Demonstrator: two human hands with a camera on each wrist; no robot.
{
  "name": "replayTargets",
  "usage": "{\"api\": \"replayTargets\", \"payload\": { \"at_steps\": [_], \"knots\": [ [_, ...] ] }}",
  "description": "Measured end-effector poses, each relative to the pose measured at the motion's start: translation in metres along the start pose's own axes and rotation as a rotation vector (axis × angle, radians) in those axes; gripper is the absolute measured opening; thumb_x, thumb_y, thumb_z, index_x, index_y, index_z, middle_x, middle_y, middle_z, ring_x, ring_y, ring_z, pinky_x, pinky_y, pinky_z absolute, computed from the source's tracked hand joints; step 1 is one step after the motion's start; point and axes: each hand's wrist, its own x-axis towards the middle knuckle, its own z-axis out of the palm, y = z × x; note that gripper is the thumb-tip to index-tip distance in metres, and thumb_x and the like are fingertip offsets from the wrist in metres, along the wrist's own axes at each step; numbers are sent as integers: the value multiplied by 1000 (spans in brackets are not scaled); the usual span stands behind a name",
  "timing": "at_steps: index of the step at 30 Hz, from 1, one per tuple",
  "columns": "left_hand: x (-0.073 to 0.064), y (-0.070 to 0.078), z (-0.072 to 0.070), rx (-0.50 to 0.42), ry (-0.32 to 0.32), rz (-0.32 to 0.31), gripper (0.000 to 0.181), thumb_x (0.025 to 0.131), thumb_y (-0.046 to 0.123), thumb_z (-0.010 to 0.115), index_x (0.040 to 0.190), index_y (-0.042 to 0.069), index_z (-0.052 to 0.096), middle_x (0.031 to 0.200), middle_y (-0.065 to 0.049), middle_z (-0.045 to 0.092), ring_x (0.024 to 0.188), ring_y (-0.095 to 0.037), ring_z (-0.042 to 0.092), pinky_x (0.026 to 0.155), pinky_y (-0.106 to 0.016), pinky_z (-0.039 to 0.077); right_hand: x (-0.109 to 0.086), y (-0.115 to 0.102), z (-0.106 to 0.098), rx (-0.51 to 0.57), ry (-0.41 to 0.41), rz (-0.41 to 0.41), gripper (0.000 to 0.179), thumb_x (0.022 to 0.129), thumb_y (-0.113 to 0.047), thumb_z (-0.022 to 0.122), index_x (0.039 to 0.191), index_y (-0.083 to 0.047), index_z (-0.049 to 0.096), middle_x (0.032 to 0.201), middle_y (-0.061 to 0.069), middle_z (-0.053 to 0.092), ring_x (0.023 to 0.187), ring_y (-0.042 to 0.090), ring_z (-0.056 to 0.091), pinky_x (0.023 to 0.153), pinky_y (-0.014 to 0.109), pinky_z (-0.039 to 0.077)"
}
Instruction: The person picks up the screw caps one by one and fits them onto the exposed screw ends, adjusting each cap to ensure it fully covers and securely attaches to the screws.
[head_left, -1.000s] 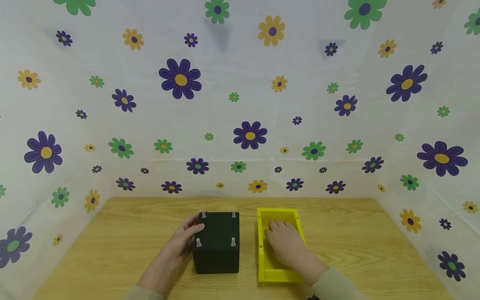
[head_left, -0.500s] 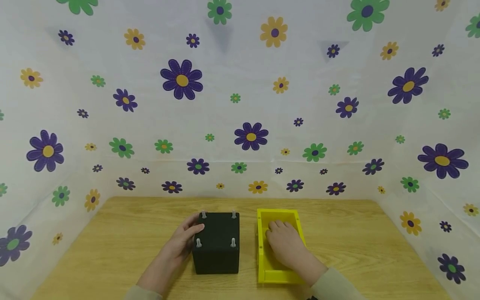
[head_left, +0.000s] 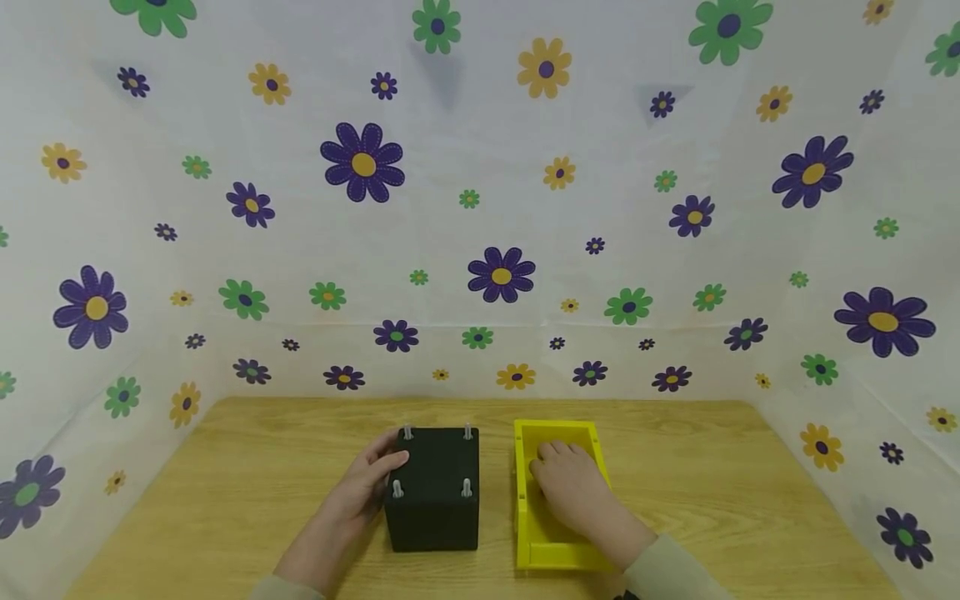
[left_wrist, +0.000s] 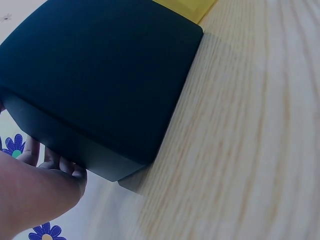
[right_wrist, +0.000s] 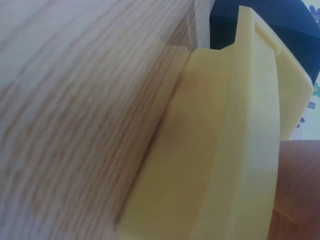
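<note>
A black box (head_left: 433,487) stands on the wooden table, with several clear upright pegs (head_left: 467,487) near the corners of its top. My left hand (head_left: 366,482) grips the box at its left side, the thumb lying over the top edge. In the left wrist view, the fingers of that hand (left_wrist: 40,185) reach along the side of the black box (left_wrist: 105,80). Right of the box is a yellow bin (head_left: 522,533). My right hand (head_left: 573,490) reaches down into it, back of the hand up. Its fingertips are hidden, and I cannot tell what they hold.
A narrow strip of table (head_left: 497,517) separates the box from the bin. White cloth with printed flowers (head_left: 501,275) hangs at the back and on both sides. In the right wrist view, the bin's wall (right_wrist: 250,125) blocks most of the hand.
The fingers of my right hand shift slightly inside the bin. My left hand, the black box and the yellow bin stay in place.
</note>
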Motion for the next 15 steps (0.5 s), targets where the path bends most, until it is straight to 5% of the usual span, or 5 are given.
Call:
{"api": "replayTargets", "payload": {
  "at_steps": [15],
  "knots": [
    [2,-2,0,2,6,8,34,101,10,60,127,31,65,117,13,65,102,-6,68,91,-22,56,0,0,-2,45,-10,-43,20,99,-23,74,110,-7,76,106,5,68,95,21,59,91,38,55]
  ]
}}
